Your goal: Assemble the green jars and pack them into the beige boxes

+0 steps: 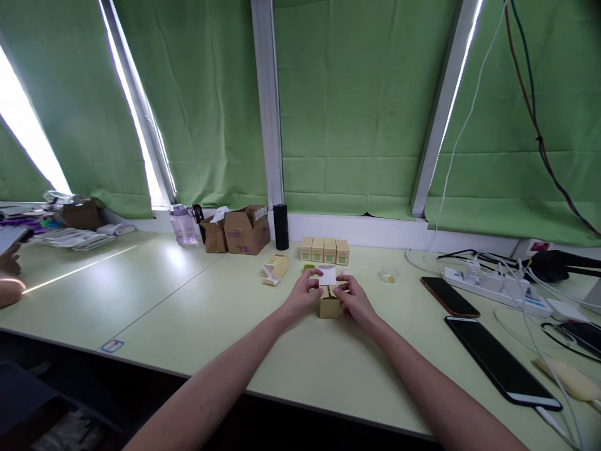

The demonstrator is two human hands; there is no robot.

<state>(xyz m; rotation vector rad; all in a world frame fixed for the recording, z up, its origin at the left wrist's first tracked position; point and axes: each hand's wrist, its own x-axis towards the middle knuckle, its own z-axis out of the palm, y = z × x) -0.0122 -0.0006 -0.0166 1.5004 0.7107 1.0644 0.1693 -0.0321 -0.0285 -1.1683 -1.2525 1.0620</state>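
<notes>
A small brown cardboard box (329,308) stands upright on the table in front of me, its raised lid flap (327,275) showing a white inside. At its left top edge is my left hand (303,295), fingers bent with the thumb on a side flap. My right hand (357,299) grips the opposite side, thumb and fingers bent around the top edge. The box's contents are hidden. Just behind the hands lie a small green item (308,267) and a partly covered pale piece (346,272), too small to name.
Several closed small boxes (323,250) stand in a row behind. An opened carton (276,269) lies left, a clear dish (389,274) right. Phones (502,360), cables and a power strip (498,288) occupy the right side. Larger cardboard boxes (246,230) and a bottle (183,224) stand back left; another person's hand (9,266) shows far left.
</notes>
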